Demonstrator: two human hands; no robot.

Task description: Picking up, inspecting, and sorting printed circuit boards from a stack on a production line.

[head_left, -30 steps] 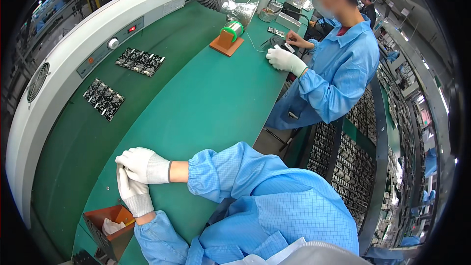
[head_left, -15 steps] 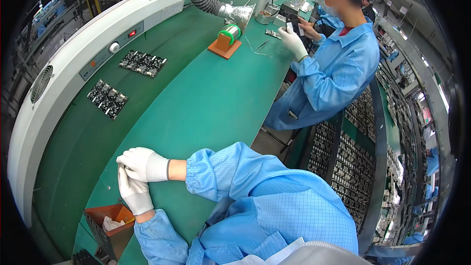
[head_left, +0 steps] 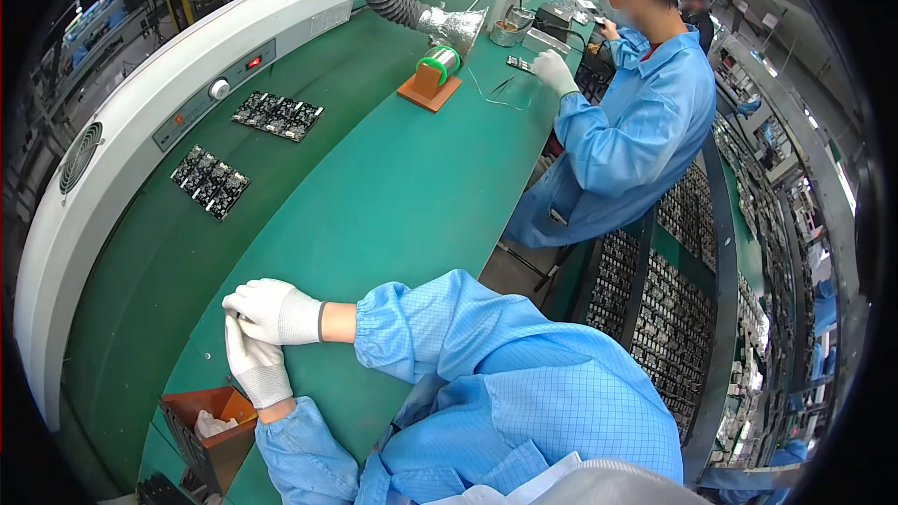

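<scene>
At lower left of the frame, the gloved right hand [head_left: 273,311] is laid over the gloved left hand [head_left: 254,365], pressed together, apparently empty, beside an orange box [head_left: 213,432] on the green bench [head_left: 374,196].

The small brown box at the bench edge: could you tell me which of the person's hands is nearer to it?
Left. The left hand is just above the brown box; the right hand rests over it, farther away.

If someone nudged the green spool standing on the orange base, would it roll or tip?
The green spool stands on end on its orange base, so it probably would not roll. It looks taller than wide, so a push near the top might tip it. It seems compact and rigid.
</scene>
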